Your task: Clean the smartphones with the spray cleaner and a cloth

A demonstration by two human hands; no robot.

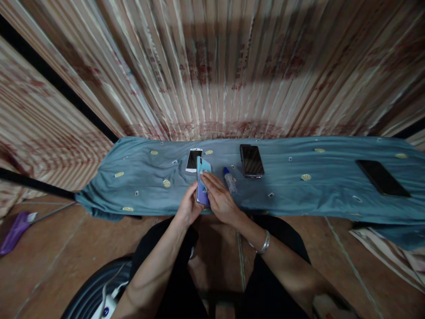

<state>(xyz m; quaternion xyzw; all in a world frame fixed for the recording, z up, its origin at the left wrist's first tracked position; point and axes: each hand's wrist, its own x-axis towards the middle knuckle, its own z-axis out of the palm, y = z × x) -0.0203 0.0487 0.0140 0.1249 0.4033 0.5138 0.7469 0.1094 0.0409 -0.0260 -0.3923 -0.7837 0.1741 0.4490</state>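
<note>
A blue-to-purple smartphone [203, 165] is held over the near edge of a teal patterned cloth [288, 192], its back turned up toward the wearer. Its long axis is pointed away from the body, nearly straight ahead, with the camera end directed at the striped curtain [219, 66] and the purple end kept nearest. The phone's lower part is clamped in the left hand [190, 204], the thumb laid along the edge. Across its back the fingers of the right hand [222, 198] are laid close together; whether anything is gripped beneath them cannot be told. A silver bracelet [265, 243] is worn on the right wrist. Just beyond, a white smartphone [192, 161] is seen lying on the cloth; a clear blue-capped bottle [230, 180] is placed to the right, near a black smartphone [253, 161].
</note>
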